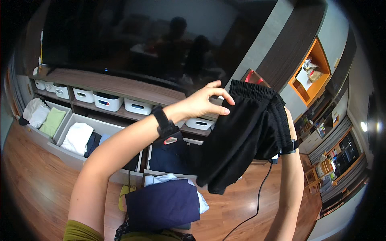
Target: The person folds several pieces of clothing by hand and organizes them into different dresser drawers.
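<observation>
A pair of black shorts [245,128] with a gathered elastic waistband hangs in the air in front of me, its legs pointing down. My left hand [207,101] is at the left end of the waistband, thumb and forefinger apart, its fingertips right by the cloth. My right hand [288,120] is behind the shorts on the other side and holds them up; the cloth hides its fingers. Below, a folded dark navy garment [161,203] lies on top of light blue cloth [204,202] by my lap.
Pulled-out drawers hold clothes: a white garment [76,138], a green one [53,120] and dark ones [169,156]. White bins [107,102] line the shelf under a large black television [132,40]. A black cable [258,201] hangs from my right wrist.
</observation>
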`<state>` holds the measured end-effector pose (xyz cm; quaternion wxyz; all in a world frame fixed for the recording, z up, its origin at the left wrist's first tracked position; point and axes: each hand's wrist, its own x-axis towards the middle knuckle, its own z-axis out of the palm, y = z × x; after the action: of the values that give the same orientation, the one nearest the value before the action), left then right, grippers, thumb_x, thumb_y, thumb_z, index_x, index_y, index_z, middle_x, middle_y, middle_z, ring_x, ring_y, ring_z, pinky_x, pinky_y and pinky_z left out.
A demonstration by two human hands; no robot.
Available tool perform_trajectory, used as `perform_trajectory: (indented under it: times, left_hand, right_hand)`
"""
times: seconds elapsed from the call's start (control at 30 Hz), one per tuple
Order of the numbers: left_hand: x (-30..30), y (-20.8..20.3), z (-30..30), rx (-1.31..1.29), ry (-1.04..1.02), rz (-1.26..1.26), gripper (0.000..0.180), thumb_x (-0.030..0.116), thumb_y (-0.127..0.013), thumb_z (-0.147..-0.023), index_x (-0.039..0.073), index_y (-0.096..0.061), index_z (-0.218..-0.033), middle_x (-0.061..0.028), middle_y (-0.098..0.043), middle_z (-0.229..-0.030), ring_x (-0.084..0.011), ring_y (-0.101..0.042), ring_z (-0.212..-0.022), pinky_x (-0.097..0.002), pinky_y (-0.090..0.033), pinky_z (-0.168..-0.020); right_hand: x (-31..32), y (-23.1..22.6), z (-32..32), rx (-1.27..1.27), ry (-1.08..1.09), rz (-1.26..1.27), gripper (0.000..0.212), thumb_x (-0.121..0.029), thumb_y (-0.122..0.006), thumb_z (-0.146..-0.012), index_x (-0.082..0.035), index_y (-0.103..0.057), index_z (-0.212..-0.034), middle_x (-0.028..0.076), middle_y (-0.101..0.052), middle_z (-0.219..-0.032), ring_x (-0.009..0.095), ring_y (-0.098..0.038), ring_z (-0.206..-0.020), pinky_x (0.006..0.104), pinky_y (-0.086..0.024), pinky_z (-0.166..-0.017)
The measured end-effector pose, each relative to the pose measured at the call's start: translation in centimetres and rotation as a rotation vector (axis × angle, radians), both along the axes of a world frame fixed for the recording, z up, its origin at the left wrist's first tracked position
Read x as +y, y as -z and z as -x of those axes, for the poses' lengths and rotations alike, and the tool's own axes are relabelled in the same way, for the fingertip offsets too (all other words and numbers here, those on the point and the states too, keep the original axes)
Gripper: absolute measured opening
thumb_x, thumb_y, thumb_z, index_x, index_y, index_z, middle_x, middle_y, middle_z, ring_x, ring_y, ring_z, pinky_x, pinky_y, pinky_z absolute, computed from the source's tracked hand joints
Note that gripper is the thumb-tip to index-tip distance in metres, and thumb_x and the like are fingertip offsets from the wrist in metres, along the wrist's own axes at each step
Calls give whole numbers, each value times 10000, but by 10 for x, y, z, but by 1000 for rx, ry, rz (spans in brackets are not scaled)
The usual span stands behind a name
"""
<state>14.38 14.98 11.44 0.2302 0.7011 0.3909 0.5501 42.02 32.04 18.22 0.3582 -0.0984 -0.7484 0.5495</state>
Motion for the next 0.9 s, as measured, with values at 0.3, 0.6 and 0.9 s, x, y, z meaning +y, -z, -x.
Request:
perform_trajectory:
  times: [0.3, 0.6, 0.9]
  left_hand:
    - [13, 12, -9, -382, 484, 289, 254, 76, -687, -810, 50, -656, -1060, -16, -650, -1010, -99, -594, -901, -249, -462, -855]
    - [-11, -32, 8, 221, -299, -369, 195, 9, -591, -821, 74, -700, -969, -93, -658, -1029, -217, -608, -1023, -337, -467, -918]
    - [-9, -45, -3, 146, 11, -91, 227, 160, -717, -770, 117, -709, -993, -63, -662, -1034, -193, -585, -1013, -358, -408, -977]
  right_hand:
    - [-23, -19, -10, -106, 30, 120, 233, -187, -546, -934, 20, -603, -1024, 32, -623, -968, 129, -555, -819, 255, -506, -755]
    - [-58, -36, 3, -200, 62, 172, 185, -128, -616, -854, 23, -629, -960, 97, -666, -858, 141, -655, -744, 262, -565, -663]
    - [-49, -26, 14, -198, 61, 247, 295, -158, -683, -820, 41, -627, -1029, 138, -661, -954, 201, -652, -821, 270, -540, -741]
